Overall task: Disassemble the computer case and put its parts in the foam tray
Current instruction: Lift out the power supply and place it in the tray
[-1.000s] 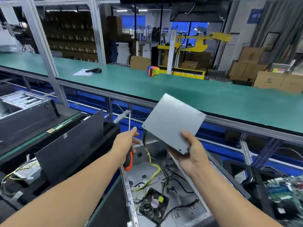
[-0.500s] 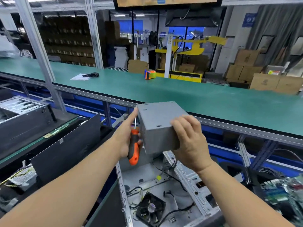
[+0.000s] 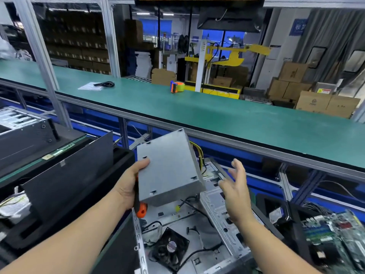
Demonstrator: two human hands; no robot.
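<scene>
The green workbench [image 3: 217, 115] runs across the far side, a tape roll [image 3: 177, 87] standing on it; nearer, the open computer case [image 3: 215, 220] lies below the hands, its fan [image 3: 169, 247] and loose cables bare on the floor of it; to the left sits the black foam tray [image 3: 122, 161], a dark panel [image 3: 69, 175] standing in it; a green circuit board [image 3: 335, 232] lies at the far right. The grey power supply [image 3: 167, 171] is lifted clear above the case, its long axis running up and away, yellow wires trailing from its far end; the left hand [image 3: 130, 186] grips its near left edge, thumb on top, with an orange-handled screwdriver [image 3: 141, 209] pinned in the same palm; the right hand [image 3: 235, 186] hangs just beside the box's right side, fingers spread, touching nothing. The tray lies leftward of the box, so the left hand is nearer to it, and I judge it would carry it there.
</scene>
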